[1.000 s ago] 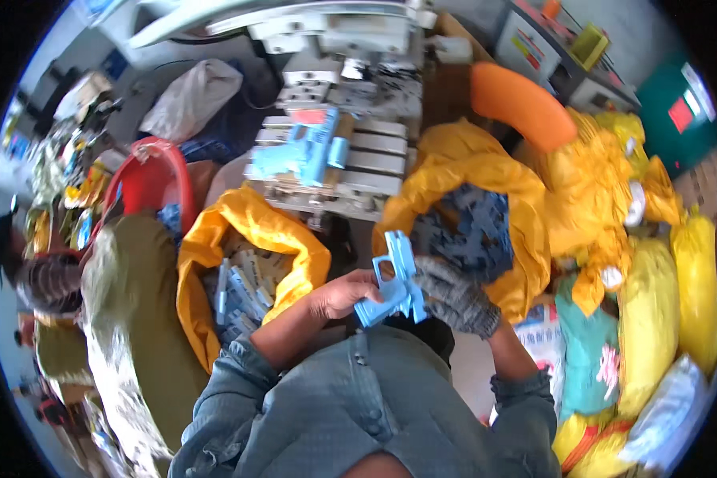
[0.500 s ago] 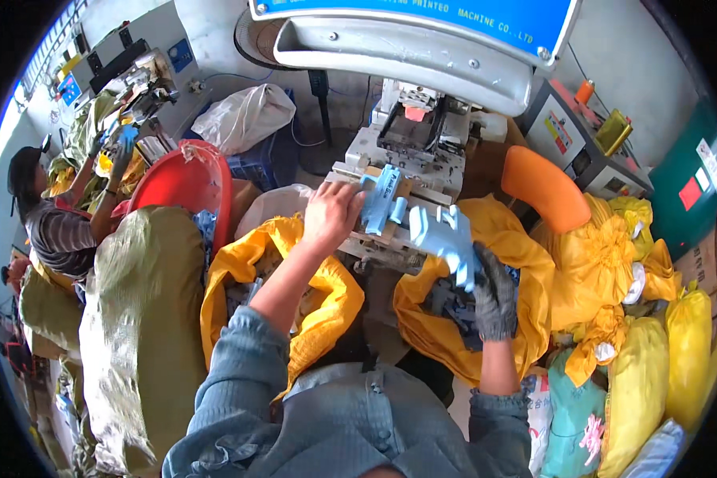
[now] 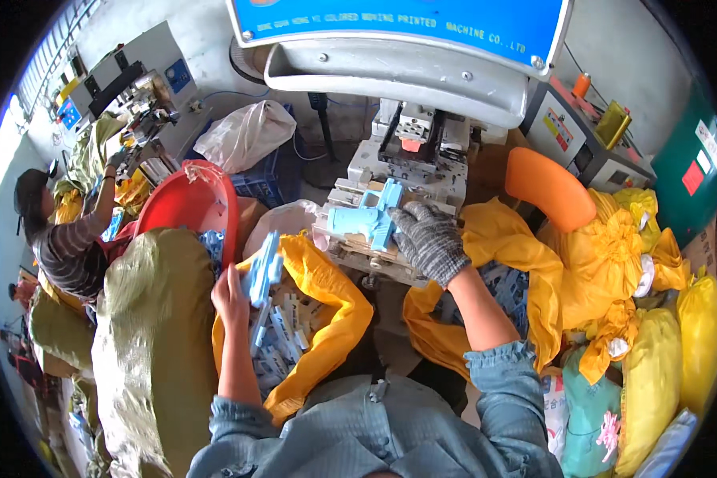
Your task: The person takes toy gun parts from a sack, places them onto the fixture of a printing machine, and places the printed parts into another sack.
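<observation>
On the fixture (image 3: 344,248) of the machine in front of me lies a light-blue plastic toy gun piece (image 3: 366,219). My right hand (image 3: 429,243), in a grey knitted glove, grips the right side of that piece, its fingertips partly hidden. At the left, my bare left hand (image 3: 231,299) is closed beside a second light-blue toy gun piece (image 3: 264,269), which is blurred and seems held at its fingers. This piece is above an open yellow sack (image 3: 338,307) containing several similar light-blue pieces (image 3: 283,334).
Another open yellow sack (image 3: 543,291) with blue pieces stands below my right forearm. A blue panel (image 3: 406,24) and grey metal tray (image 3: 390,76) overhang the machine. An orange chair back (image 3: 548,190) is at right. A co-worker (image 3: 68,239) works at far left beyond a red tub (image 3: 191,199).
My left hand has moved from the fixture down-left to the left sack with a toy gun piece. My right hand has brought another piece up from the right sack onto the fixture.
</observation>
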